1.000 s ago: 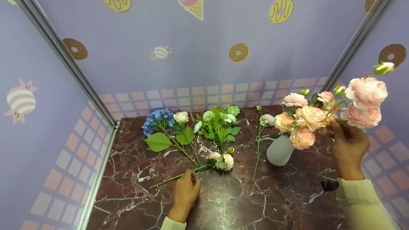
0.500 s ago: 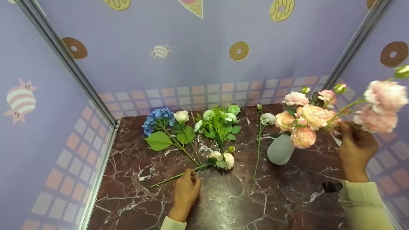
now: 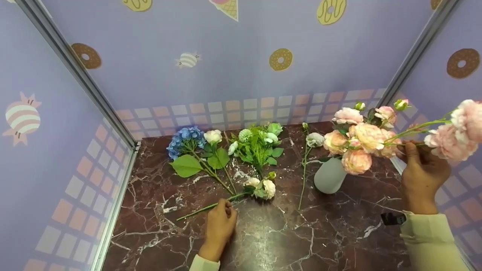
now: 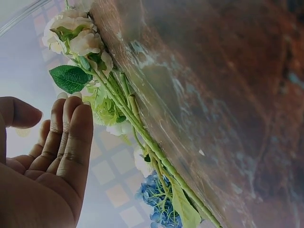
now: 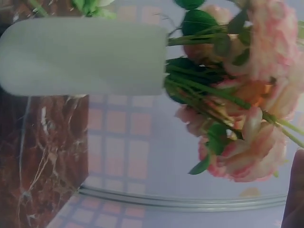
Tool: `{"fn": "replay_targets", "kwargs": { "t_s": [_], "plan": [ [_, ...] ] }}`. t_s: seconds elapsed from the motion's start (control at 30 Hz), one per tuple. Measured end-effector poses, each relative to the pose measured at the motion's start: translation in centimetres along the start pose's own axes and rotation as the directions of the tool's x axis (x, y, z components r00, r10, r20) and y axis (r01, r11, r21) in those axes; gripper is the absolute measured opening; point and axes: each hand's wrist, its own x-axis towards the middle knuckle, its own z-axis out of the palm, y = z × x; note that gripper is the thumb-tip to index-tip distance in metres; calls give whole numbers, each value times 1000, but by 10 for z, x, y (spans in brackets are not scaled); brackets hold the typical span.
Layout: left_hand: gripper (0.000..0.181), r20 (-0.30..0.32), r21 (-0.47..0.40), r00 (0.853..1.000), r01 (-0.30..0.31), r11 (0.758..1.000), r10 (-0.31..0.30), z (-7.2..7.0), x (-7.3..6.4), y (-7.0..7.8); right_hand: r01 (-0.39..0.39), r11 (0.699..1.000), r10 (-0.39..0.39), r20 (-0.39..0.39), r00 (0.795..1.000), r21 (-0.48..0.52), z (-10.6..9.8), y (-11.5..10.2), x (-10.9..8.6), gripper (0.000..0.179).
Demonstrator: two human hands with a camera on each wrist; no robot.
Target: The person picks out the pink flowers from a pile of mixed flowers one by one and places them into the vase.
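At the right in the head view, my right hand [image 3: 425, 177] pinches the stem of a pale pink peony spray [image 3: 452, 143], whose blooms lean out to the right. That stem runs left into the peach-pink peonies [image 3: 365, 137] in a grey-white vase [image 3: 330, 177]. The right wrist view shows the vase [image 5: 85, 57] from the side, with several stems entering its mouth and only a bit of my hand at the edge. My left hand [image 3: 220, 227] is beside the cream flower's stem [image 3: 205, 212]. In the left wrist view its fingers [image 4: 76, 152] are relaxed, with the thumb apart.
Behind my left hand lie a blue hydrangea [image 3: 186, 141], a white flower [image 3: 213, 137] and a green-white bunch [image 3: 260, 146]. A single white flower [image 3: 315, 140] lies left of the vase. Patterned walls [image 3: 233, 75] enclose the dark marbled table [image 3: 286, 241].
My right hand has moved right and slightly toward me, and the pale pink blooms have swung right and down, away from the other peonies. The vase and left hand have stayed put.
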Motion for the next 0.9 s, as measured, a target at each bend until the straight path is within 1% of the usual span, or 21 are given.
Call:
{"fn": "replay_targets", "kwargs": {
  "t_s": [0.07,0.17,0.27,0.4,0.5,0.6,0.67,0.73,0.77,0.8,0.87,0.9],
  "plan": [
    [17,-6,4,1000,-7,1000,7,-1,0,0,13,1000,-12,26,1000,-15,-2,6,-1,17],
    [17,-11,-2,1000,-20,1000,20,-1,-1,-1,18,1000,-18,60,998,3,-4,13,-2,17],
    [17,-14,-22,999,-37,999,36,-3,-2,-1,3,999,-5,63,998,40,-3,19,-5,16],
    [18,-13,-31,999,-43,999,43,-5,-2,-1,-25,1000,24,51,998,14,-3,24,-9,8],
    [18,-3,-29,1000,-30,999,30,-5,-1,0,-45,997,48,53,997,-61,-4,25,-10,9],
    [18,9,-25,1000,-11,1000,11,-5,0,0,-97,986,103,38,994,-138,-5,25,-10,14],
    [18,12,-16,1000,-3,1000,3,-4,0,0,-130,969,138,23,990,-211,-7,23,-10,19],
    [18,14,-13,1000,-1,1000,1,-4,1,0,-157,943,164,2,986,-292,-8,22,-10,26],
    [19,13,-10,1000,-3,1000,3,-4,0,0,-155,927,164,-2,986,-342,-9,22,-10,29],
    [20,13,-10,1000,-4,1000,4,-4,0,0,-160,920,167,-10,986,-357,-10,21,-10,30],
    [22,25,-11,1000,-4,1000,4,-5,-1,-1,-147,919,148,-25,989,-365,-10,22,-11,30],
    [22,34,-12,999,-2,1000,3,-5,-2,-1,-138,925,136,-30,990,-354,-11,22,-12,29]
  ]
}}
